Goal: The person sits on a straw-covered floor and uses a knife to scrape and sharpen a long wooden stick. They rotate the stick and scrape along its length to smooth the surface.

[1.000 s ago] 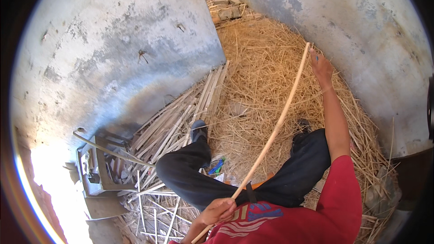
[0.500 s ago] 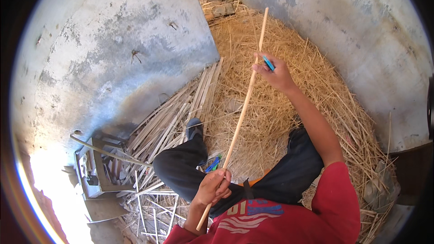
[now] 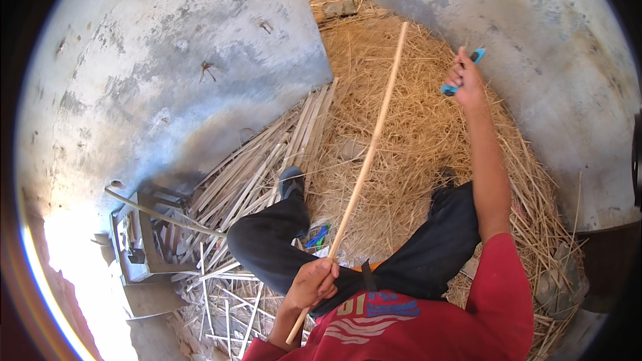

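A long, pale, peeled stick (image 3: 372, 144) slants up and away from my lap, its far end over the straw. Near its lower end my left hand (image 3: 312, 283) is closed round it, and a short tail sticks out below the fist. Off to the right of the stick, my right hand (image 3: 466, 80) is raised with its fingers wrapped round a blue utility knife (image 3: 477, 55). Both ends of the knife show beyond the fingers; whether a blade is out I cannot make out. The knife and the stick are well apart.
Straw-like shavings (image 3: 374, 60) heap up ahead between grey walls. Pale split strips (image 3: 254, 174) lie stacked by my left foot. A wooden frame (image 3: 144, 247) stands at the left, a bent stick (image 3: 167, 218) reaching across it. Blue scraps (image 3: 317, 235) lie between my legs.
My right hand has come off the stick and swung right with the knife, towards the wall. The left hand keeps its hold, and the stick's far end has shifted slightly right.
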A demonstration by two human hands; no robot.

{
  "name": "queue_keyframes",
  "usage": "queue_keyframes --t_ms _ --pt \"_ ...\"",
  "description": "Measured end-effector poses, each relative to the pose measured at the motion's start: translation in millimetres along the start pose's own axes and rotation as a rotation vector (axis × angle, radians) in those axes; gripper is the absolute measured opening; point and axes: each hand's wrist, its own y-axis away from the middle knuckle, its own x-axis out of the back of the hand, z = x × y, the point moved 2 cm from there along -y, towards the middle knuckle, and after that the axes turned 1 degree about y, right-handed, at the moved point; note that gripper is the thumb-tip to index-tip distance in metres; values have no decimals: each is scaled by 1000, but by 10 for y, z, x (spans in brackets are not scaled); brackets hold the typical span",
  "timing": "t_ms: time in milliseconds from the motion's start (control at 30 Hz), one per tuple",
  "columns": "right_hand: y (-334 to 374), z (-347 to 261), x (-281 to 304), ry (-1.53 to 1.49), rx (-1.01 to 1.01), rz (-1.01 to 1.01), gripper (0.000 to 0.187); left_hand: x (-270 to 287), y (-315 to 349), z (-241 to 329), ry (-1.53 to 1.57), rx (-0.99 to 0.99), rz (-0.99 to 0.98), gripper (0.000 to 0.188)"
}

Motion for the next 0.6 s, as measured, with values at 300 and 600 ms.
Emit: queue_keyframes --t_ms 300,600 --pt "877 357 -414 1756 230 -410 62 -185 -265 335 5 -263 59 34" --pt "2060 784 -1012 1382 862 -839 62 -507 -483 524 -78 -374 89 41"
